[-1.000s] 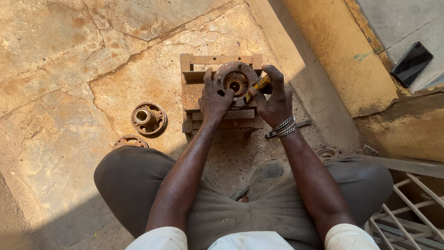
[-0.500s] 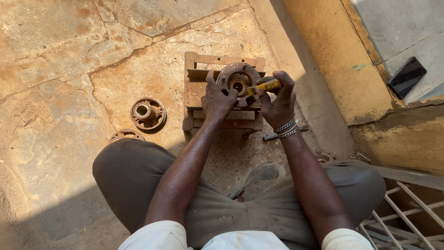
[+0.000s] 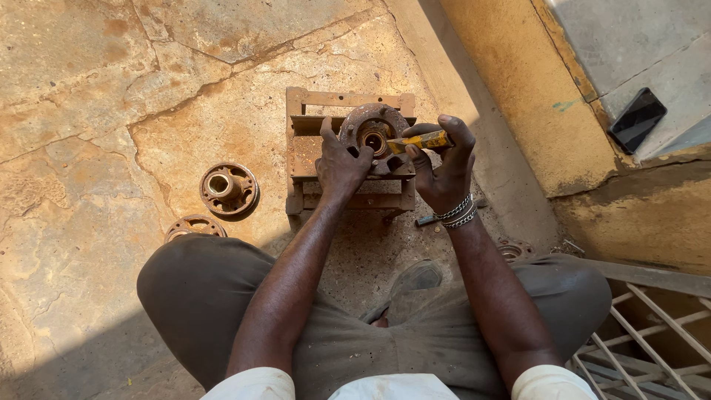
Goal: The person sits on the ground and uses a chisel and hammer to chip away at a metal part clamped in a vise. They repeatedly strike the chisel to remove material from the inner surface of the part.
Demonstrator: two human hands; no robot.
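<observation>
Stone floor (image 3: 96, 89), three rusty hubs: left hand (image 3: 342, 164) grips one hub (image 3: 374, 135), right hand (image 3: 443, 172) clamps a yellow-handled tool (image 3: 422, 141).

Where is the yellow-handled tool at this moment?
In the head view, the yellow-handled tool is in the right hand, upper middle, its tip at the centre of the rusty hub on the wooden stand.

- Cracked stone floor (image 3: 89, 89) carries everything.
- Small wooden stand (image 3: 300, 148) sits on it in front of me.
- Rusty flanged hub (image 3: 228, 188) lies left of the stand.
- Second rusty ring (image 3: 194, 225) just beside my knee.
</observation>
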